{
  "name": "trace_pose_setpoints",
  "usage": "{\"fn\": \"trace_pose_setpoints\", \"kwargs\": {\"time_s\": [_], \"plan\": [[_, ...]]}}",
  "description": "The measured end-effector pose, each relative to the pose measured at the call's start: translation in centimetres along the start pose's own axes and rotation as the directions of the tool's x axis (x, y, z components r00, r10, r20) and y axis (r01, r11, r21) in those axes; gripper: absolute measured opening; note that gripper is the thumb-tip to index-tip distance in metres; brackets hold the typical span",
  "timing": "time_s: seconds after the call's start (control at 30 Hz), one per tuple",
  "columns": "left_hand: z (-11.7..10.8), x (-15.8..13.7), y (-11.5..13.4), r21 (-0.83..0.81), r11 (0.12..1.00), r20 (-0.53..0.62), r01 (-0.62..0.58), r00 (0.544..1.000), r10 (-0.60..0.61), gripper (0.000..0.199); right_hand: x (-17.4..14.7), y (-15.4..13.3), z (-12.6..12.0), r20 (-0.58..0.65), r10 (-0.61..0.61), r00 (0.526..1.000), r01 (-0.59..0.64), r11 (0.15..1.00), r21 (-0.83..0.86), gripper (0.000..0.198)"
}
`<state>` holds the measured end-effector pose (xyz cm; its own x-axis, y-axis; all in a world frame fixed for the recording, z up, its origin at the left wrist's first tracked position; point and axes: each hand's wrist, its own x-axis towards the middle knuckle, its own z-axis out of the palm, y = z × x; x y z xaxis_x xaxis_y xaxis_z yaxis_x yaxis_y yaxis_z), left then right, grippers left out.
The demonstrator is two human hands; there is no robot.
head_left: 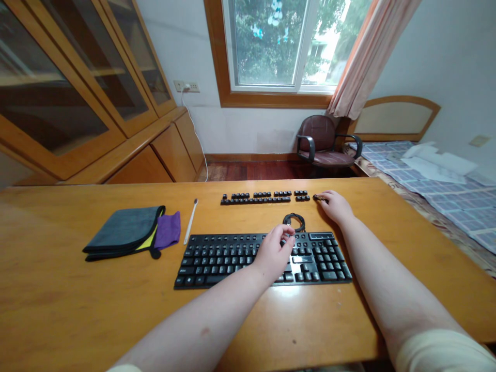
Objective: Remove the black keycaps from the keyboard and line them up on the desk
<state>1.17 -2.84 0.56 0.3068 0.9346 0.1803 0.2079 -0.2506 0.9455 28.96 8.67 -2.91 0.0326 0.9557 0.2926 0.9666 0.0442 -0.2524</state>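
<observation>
- Two hands, apart: left hand [274, 252] loosely curled over the black keyboard [227, 261], whether holding anything unclear.
- Right hand [336, 206], toward two o'clock from it, fingers on a small dark piece [320, 198]; grip unclear.
- Loose keycaps [259, 200] at the keyboard's twelve o'clock; pale legends unreadable.

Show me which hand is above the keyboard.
The left hand, over the keys; the right hand is beyond the keyboard, right of the loose keycaps.
</observation>
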Motion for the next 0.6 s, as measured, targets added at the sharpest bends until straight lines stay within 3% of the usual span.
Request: {"fn": "trace_pose_setpoints", "kwargs": {"time_s": [0.6], "plan": [[0.17,0.05,-0.29,0.005,1.000,-0.010,-0.006,1.000,0.006,0.015,0.02,0.01,0.03,-0.054,-0.035,0.998,0.035,0.999,-0.015,0.028]]}}
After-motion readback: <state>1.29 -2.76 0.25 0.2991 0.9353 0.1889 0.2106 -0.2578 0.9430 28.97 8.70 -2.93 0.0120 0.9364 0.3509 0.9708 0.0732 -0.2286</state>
